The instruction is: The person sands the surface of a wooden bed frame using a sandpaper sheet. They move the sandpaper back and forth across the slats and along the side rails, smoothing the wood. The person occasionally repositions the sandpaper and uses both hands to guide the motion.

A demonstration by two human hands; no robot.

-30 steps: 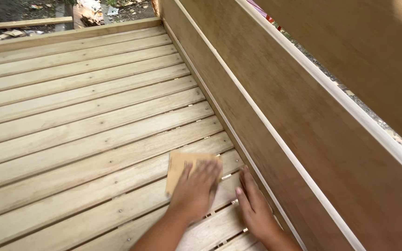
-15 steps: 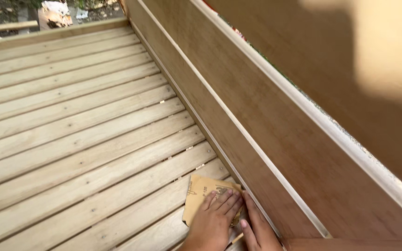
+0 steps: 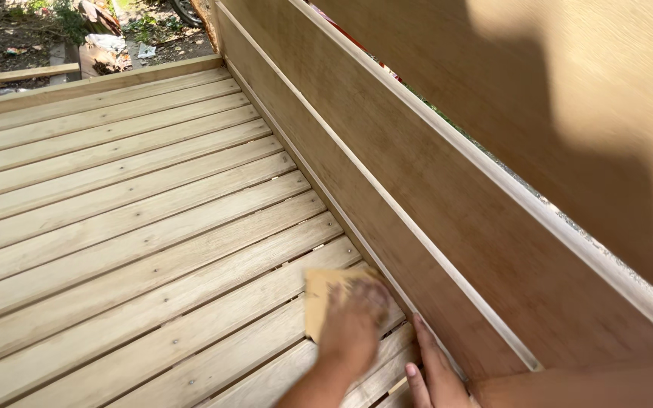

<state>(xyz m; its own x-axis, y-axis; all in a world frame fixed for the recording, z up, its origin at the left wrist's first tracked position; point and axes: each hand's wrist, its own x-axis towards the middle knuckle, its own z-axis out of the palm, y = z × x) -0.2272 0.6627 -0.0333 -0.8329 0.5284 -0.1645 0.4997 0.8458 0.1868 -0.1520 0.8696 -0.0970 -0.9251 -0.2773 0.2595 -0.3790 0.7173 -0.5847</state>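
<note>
Here we press the sandpaper sheet flat under our left hand, fingers spread on it, near the slatted platform's edge by the brown side panel. Our right hand rests open, bracing. Best to keep pressure even and follow the grain.

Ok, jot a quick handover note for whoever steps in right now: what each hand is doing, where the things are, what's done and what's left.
Left hand: pressed flat on the sandpaper sheet, blurred with motion, on the pale wooden slats.
Right hand: empty, fingers resting on the slats at the foot of the brown side board.
Done: cannot tell from the slats how much has been sanded.
Left: likely the rest of the slatted surface; check by touch.
</note>
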